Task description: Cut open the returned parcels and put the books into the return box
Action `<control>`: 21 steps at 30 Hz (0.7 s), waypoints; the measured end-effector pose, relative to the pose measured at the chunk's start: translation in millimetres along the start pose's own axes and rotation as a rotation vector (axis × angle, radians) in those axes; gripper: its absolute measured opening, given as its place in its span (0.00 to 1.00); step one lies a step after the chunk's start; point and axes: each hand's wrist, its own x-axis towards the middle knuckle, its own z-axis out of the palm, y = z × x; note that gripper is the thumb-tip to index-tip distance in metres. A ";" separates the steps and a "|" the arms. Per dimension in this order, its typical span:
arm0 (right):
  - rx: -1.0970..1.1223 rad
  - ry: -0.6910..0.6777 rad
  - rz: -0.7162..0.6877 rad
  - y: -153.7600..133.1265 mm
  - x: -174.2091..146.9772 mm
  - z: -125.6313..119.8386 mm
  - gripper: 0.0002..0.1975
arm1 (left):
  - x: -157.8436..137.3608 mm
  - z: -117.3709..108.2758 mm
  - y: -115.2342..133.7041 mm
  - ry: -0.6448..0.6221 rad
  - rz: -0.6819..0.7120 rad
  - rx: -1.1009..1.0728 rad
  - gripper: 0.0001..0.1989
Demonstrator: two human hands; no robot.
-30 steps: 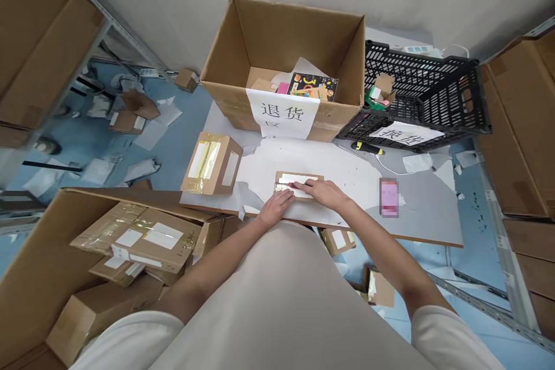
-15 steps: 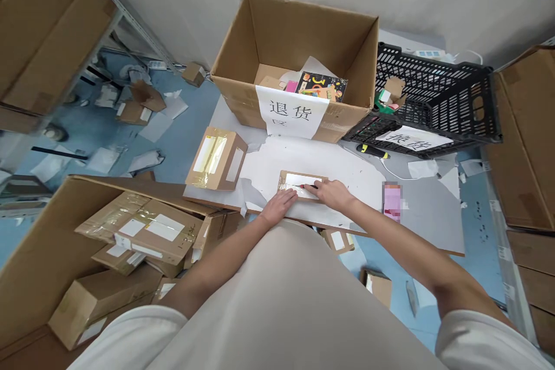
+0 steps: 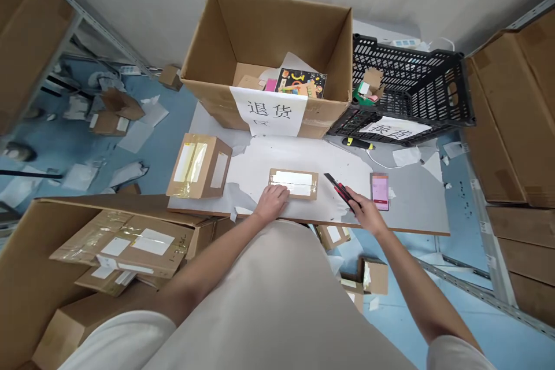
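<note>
On the white paper covering the table lies a small taped cardboard box (image 3: 307, 192) with a white label on top. My left hand (image 3: 272, 202) grips its near left corner, fingers closed over the edge; the thumb is hidden. To the right of the box, my right hand (image 3: 363, 209) is wrapped round a black and red utility knife (image 3: 342, 189). The dark blade is out, pointing up and left, apart from the box. A phone (image 3: 380, 192) with a lit pinkish screen lies just beyond my right hand.
A taller taped box (image 3: 199, 166) stands at the table's left. Behind are a large open carton (image 3: 208, 89) holding several items and a black plastic crate (image 3: 466, 92). A yellow-black tool (image 3: 358, 143) lies before the crate. An open carton (image 3: 26, 243) of parcels stands lower left.
My right hand has moved right, off the small box, taking the utility knife with it. My left hand stays on the box's left end. The whole view has shifted a little.
</note>
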 end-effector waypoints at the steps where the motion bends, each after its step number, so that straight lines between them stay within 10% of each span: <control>1: 0.149 0.002 0.076 4.0 -1.9 11.5 0.25 | 4.9 -4.0 -1.0 -0.007 -0.013 0.014 0.22; 7: 0.607 0.038 0.284 5.2 -7.1 62.9 0.35 | 33.2 -8.7 -12.2 -0.066 -0.119 0.049 0.56; 21: 0.798 -0.002 0.312 5.8 -2.3 77.1 0.39 | 46.2 -0.5 -23.8 -0.055 -0.140 -0.081 0.55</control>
